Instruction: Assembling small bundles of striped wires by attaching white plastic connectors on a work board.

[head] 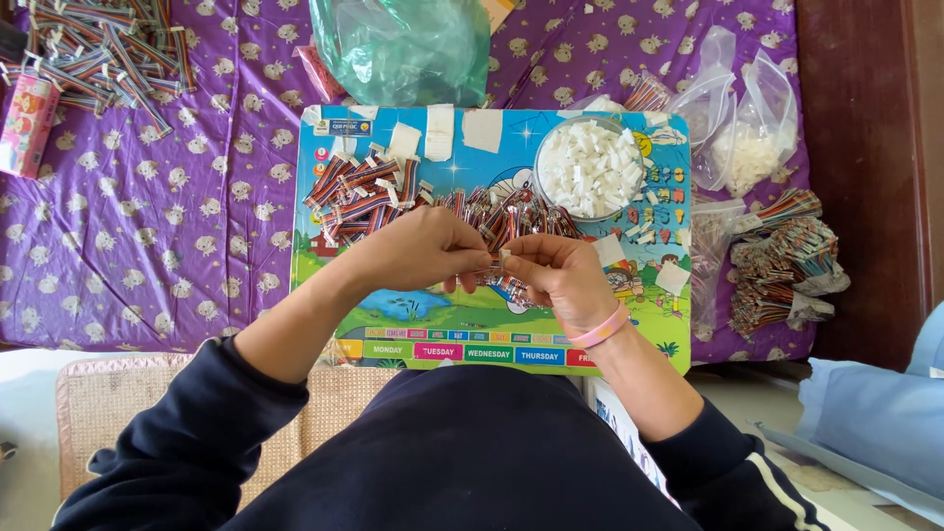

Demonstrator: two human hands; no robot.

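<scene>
My left hand (425, 250) and my right hand (560, 277) meet over a colourful cartoon board (452, 324). Between their fingertips they pinch a short multicoloured ribbon cable with a small white connector (501, 258). A pink band sits on my right wrist. Behind the hands lies a pile of ribbon cable pieces (366, 197) with white ends, stretching right across the board. A round clear bowl of white connectors (588, 165) stands at the board's upper right.
A purple patterned cloth (157, 226) covers the surface. More cable pieces (98, 54) lie top left by a pink box (25, 123). A green plastic bag (403, 44) sits at the top, with clear bags (747, 128) and bagged cables (782, 261) at right.
</scene>
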